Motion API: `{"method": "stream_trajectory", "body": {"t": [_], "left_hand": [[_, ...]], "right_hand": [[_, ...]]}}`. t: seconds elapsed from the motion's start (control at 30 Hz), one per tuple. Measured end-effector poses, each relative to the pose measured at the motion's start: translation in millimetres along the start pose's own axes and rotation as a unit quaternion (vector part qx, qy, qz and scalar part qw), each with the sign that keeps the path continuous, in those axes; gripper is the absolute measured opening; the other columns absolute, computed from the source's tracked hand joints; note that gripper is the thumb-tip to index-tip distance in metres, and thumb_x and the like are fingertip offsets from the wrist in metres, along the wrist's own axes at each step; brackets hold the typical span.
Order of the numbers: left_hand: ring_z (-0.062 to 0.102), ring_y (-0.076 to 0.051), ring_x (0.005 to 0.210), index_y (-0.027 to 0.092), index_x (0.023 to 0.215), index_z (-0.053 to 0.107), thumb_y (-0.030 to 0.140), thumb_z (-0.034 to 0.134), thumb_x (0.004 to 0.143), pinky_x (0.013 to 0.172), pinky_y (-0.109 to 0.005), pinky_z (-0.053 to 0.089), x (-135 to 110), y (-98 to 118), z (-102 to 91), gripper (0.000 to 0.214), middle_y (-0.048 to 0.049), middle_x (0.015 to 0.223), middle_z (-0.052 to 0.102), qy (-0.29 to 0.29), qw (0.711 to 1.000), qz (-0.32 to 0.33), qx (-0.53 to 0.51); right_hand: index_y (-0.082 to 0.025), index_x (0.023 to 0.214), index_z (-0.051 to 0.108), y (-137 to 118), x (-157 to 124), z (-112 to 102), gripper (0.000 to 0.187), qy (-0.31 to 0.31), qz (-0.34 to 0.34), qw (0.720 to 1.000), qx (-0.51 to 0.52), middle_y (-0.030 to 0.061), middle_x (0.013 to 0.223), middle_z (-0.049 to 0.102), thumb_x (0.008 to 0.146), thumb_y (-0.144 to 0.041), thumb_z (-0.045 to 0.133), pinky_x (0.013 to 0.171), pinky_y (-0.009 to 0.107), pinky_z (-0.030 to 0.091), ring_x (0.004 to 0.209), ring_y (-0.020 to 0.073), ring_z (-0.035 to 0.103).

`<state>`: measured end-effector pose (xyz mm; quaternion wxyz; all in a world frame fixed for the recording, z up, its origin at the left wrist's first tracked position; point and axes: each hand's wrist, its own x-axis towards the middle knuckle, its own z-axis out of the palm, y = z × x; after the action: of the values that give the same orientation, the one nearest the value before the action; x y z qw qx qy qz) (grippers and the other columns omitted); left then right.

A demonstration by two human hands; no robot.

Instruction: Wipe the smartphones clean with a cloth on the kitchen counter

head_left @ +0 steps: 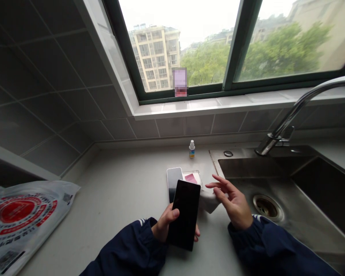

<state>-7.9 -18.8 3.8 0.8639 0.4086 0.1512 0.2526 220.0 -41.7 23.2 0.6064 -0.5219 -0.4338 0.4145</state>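
My left hand is wrapped round a black smartphone, held upright with its dark screen toward me. The thumb lies over the phone's left edge, and fingertips show at its right edge. To the right, my right hand has its fingers stretched and apart. A grey cloth shows just behind its thumb and fingertips; whether they touch it I cannot tell. Behind the held phone, a second phone with a pale frame lies on the counter. Beside it is a clear case with a pink paper piece in it.
A small white-capped bottle stands near the back wall. At right is a steel sink with a chrome faucet. A printed plastic bag lies at the left on the pale counter. A window spans the back.
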Motion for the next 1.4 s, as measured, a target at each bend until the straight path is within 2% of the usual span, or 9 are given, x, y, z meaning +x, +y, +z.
{"method": "stream_trajectory", "body": {"t": [0.1,0.2,0.33,0.43,0.73,0.93,1.1,1.27,1.4], "left_hand": [[0.07,-0.026,0.072,0.009,0.113,0.054,0.056,0.049,0.083,0.064,-0.036,0.054,-0.7,0.6,2.1,0.056,-0.0195,0.084,0.071,0.014,1.0,0.015,-0.018],[0.07,-0.026,0.072,0.009,0.112,0.055,0.058,0.049,0.082,0.067,-0.037,0.054,-1.4,1.1,2.2,0.059,-0.0186,0.084,0.072,0.036,0.998,0.023,-0.04],[0.07,-0.025,0.074,0.006,0.113,0.057,0.063,0.045,0.082,0.071,-0.035,0.053,-2.5,3.1,-0.1,0.066,-0.0196,0.087,0.072,0.047,0.997,0.005,-0.066],[0.071,-0.025,0.074,0.007,0.117,0.056,0.064,0.043,0.082,0.072,-0.034,0.052,-2.5,3.9,-1.4,0.069,-0.0191,0.088,0.072,0.05,0.995,-0.002,-0.086],[0.071,-0.026,0.072,0.006,0.113,0.059,0.063,0.046,0.081,0.069,-0.035,0.052,-2.0,3.3,-0.2,0.067,-0.0198,0.085,0.072,0.064,0.995,-0.011,-0.082],[0.071,-0.026,0.073,0.005,0.112,0.06,0.065,0.048,0.079,0.07,-0.035,0.052,-2.4,4.0,-0.3,0.07,-0.02,0.085,0.072,0.065,0.994,-0.019,-0.083],[0.071,-0.026,0.074,0.005,0.114,0.059,0.064,0.047,0.08,0.071,-0.035,0.052,-3.0,3.8,-1.8,0.07,-0.02,0.087,0.072,0.053,0.994,-0.022,-0.093],[0.07,-0.026,0.076,0.005,0.117,0.059,0.063,0.042,0.083,0.073,-0.035,0.051,-3.1,3.0,-2.8,0.069,-0.0203,0.089,0.071,0.036,0.993,-0.014,-0.109],[0.07,-0.026,0.077,0.005,0.117,0.059,0.062,0.038,0.085,0.073,-0.035,0.051,-3.3,1.8,-4.1,0.068,-0.0206,0.09,0.071,0.036,0.992,-0.006,-0.122]], "right_hand": [[-0.024,0.126,0.058,4.3,2.1,-0.8,0.06,-0.042,0.055,0.997,0.034,0.0067,0.1,0.07,0.073,-0.044,0.078,0.076,0.033,0.052,0.091,0.0227,0.064],[-0.023,0.12,0.062,8.3,0.1,2.0,0.059,-0.072,0.104,0.991,0.048,0.0037,0.092,0.067,0.069,-0.045,0.08,0.057,0.028,0.052,0.067,0.0163,0.062],[-0.019,0.091,0.068,11.0,-0.5,2.9,0.037,-0.116,0.127,0.983,0.057,-0.002,0.067,0.06,0.065,-0.041,0.084,0.053,0.026,0.048,0.055,0.0129,0.057],[-0.017,0.072,0.066,12.6,2.6,-1.6,0.029,-0.135,0.113,0.983,0.056,-0.0016,0.06,0.058,0.068,-0.04,0.082,0.054,0.026,0.045,0.054,0.0122,0.054],[-0.016,0.075,0.064,14.5,4.7,-6.1,0.03,-0.146,0.07,0.984,0.067,-0.001,0.067,0.055,0.074,-0.043,0.078,0.059,0.026,0.044,0.061,0.0129,0.053],[-0.017,0.088,0.067,8.3,3.2,-5.1,0.031,-0.131,0.045,0.988,0.064,0.0033,0.091,0.059,0.074,-0.043,0.077,0.067,0.027,0.043,0.076,0.0158,0.053],[-0.016,0.079,0.066,9.7,3.3,-9.1,0.026,-0.132,0.049,0.989,0.049,0.0004,0.072,0.054,0.076,-0.039,0.077,0.062,0.026,0.039,0.067,0.0143,0.049],[-0.017,0.059,0.048,10.0,3.3,-9.2,0.04,-0.118,0.053,0.99,0.058,-0.0043,0.062,0.043,0.074,-0.038,0.079,0.058,0.022,0.033,0.06,0.0095,0.039],[-0.021,0.07,0.043,8.2,0.6,-3.8,0.045,-0.136,0.095,0.981,0.097,-0.0065,0.06,0.046,0.069,-0.044,0.081,0.052,0.02,0.031,0.054,0.0081,0.04]]}}
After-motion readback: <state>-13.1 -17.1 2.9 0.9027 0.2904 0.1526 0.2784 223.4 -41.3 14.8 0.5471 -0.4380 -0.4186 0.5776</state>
